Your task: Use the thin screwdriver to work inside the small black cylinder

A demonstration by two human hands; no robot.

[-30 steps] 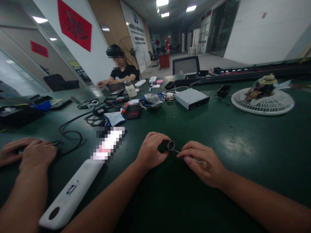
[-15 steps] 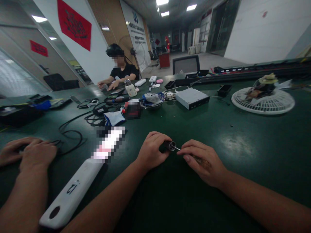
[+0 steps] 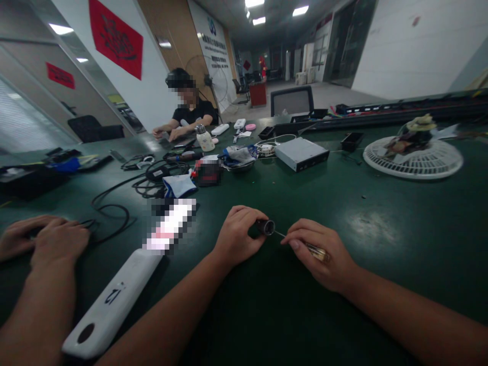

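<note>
Left hand: partly curled, thumb and fingers closed on a short dark cylinder, with a gap behind it. Cylinder is over the middle of the green worktop, round open end turned toward the right hand; contents too dark to identify.

Right hand: fingers and thumb closed around a screwdriver, amber handle under the palm, thin shaft directed at the cylinder's open end. Contact at the tip: cannot tell.

Containers: shallow bowl beyond the left hand, holding crumpled blue-and-white cloth. Small black tray between the grey metal box and the white fan grille; its contents are not discernible. Patterned bottle upright, near the bowl.

Left side: white-handled device lies beside the left forearm; another person's hands are near a black cable.
</note>
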